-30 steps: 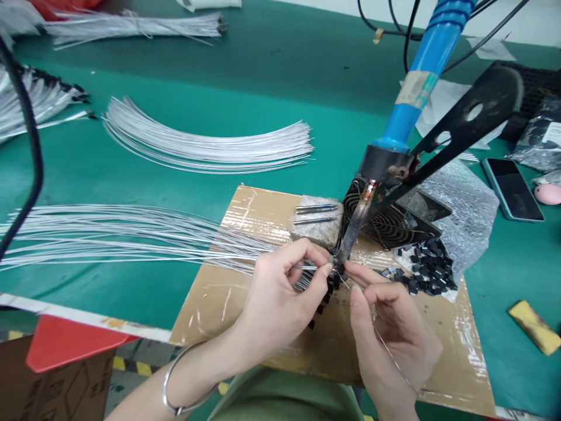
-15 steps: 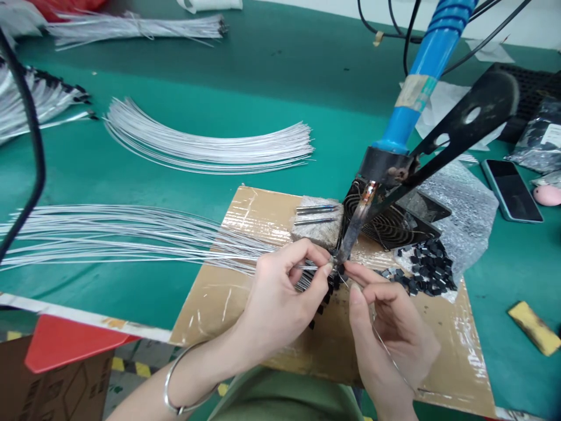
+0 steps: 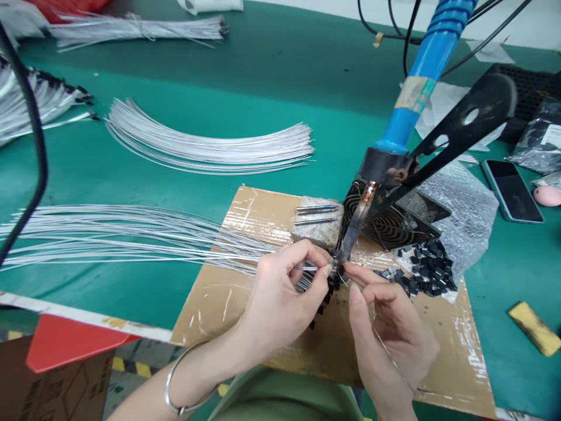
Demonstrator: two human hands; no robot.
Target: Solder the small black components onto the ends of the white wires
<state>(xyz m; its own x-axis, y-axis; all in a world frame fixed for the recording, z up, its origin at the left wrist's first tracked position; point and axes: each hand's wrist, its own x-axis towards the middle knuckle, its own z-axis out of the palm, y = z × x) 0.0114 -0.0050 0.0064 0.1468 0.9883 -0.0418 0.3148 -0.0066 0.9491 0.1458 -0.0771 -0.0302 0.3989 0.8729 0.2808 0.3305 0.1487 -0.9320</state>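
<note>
My left hand is closed in a pinch on a thin white wire, right at the tip of the soldering iron. Between thumb and fingers of my right hand runs a strand of solder wire, its end reaching the iron's tip. The iron's blue handle slants down from the upper right, held by a black metal bracket. Under my left hand, white wires stretch leftward, and several small black pieces lie at their right ends. The joint itself is mostly hidden by my fingertips.
A cardboard sheet covers the green table's front. Behind my hands are a block with metal tips and a black fan. Small black parts are heaped right, near a phone and yellow sponge. A wire bundle lies behind.
</note>
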